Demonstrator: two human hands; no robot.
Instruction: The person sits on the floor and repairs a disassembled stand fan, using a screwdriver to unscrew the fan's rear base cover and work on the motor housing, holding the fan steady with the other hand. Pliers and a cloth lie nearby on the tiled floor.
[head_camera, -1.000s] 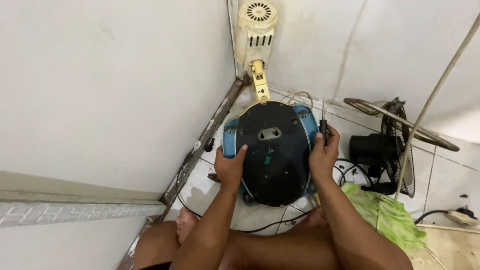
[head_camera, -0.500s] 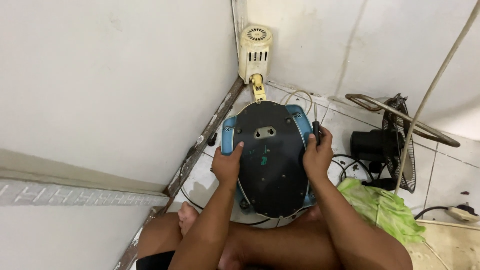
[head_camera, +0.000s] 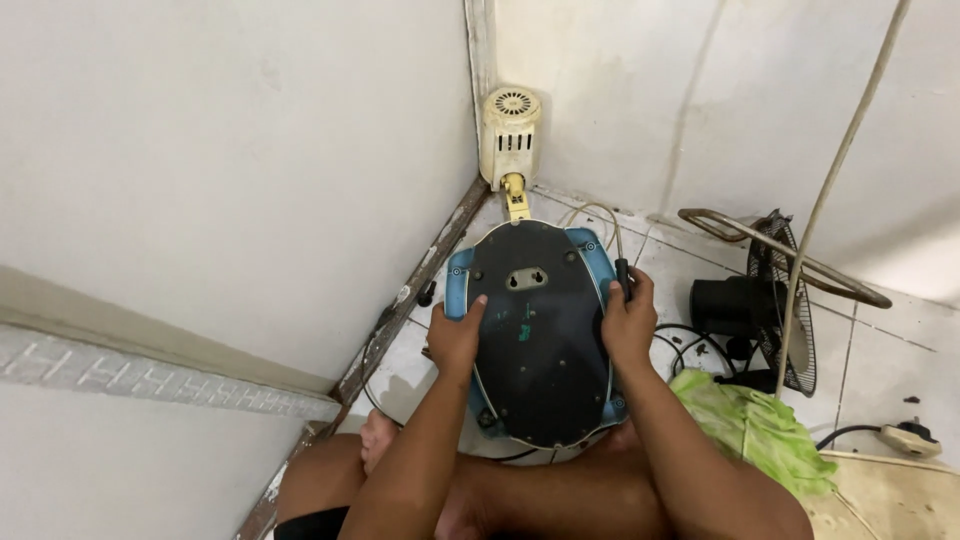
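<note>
I hold a rounded fan base (head_camera: 540, 330) with a black underside and blue rim, tilted up over my legs. My left hand (head_camera: 458, 340) grips its left edge, thumb on the black plate. On the right edge sits my right hand (head_camera: 627, 325), which also pinches a thin black-handled screwdriver (head_camera: 621, 272) against the rim. A keyhole-shaped slot (head_camera: 527, 279) shows near the top of the plate. A cream fan motor housing (head_camera: 510, 135) with a yellow neck stands in the wall corner just beyond the base.
White walls close in at left and behind. A black fan guard and motor part (head_camera: 770, 300) lies on the tiled floor at right. A green cloth (head_camera: 750, 425) lies by my right arm. Cables (head_camera: 690, 345) and a plug strip (head_camera: 905, 438) lie farther right.
The base has come closer to me and lower in view, and its far end now tips up more. Both hands kept their grip on its edges.
</note>
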